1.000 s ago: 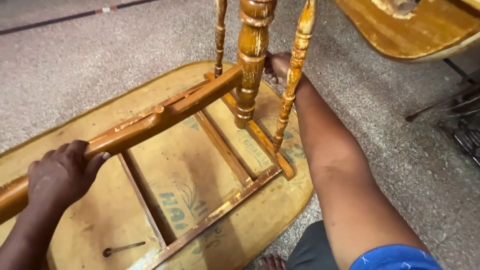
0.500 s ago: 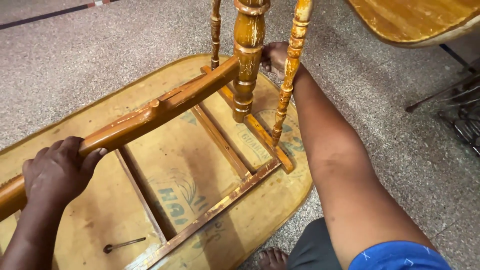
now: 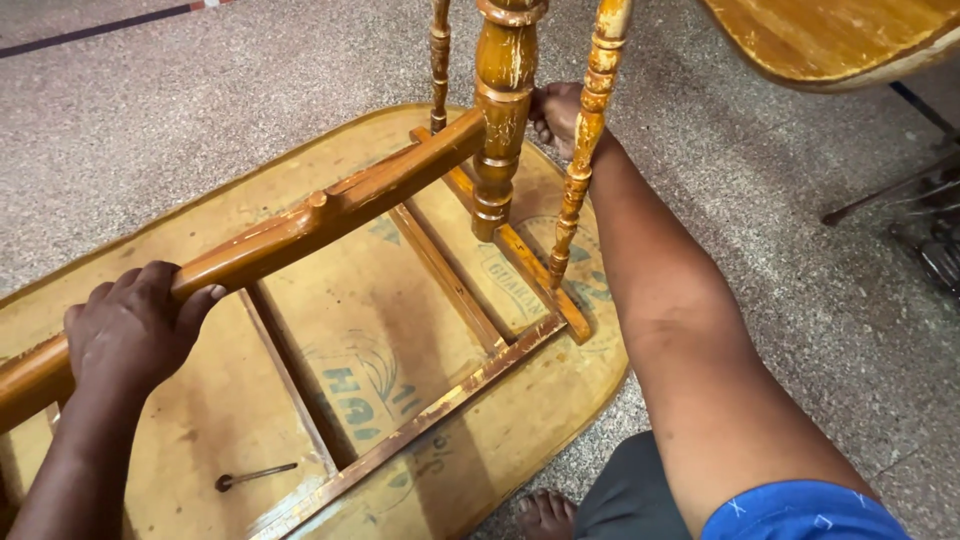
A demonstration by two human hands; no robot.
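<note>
An oval wooden tabletop (image 3: 150, 480) lies upside down on the speckled floor (image 3: 200, 120), its pale underside facing up with a frame of thin wooden battens (image 3: 440, 410) fixed across it. A long curved wooden leg (image 3: 320, 215) runs from the near left up toward the middle, where it meets one thick turned post (image 3: 500, 110). Two slimmer turned spindles stand beside that post, one far left (image 3: 438, 60) and one right (image 3: 585, 150).

The left hand (image 3: 135, 335) is wrapped around the near end of the curved leg, fingers curled over the top and thumb against its side. The right hand (image 3: 558, 115) reaches far across the tabletop behind the right spindle; it rests near the post, but the spindle hides its fingers, so I cannot tell how it is set.

One dark bolt (image 3: 255, 476) lies loose on the underside at the near left. A second wooden tabletop (image 3: 830, 40) shows at the far right, and one bare foot (image 3: 545, 515) shows at the near edge.
</note>
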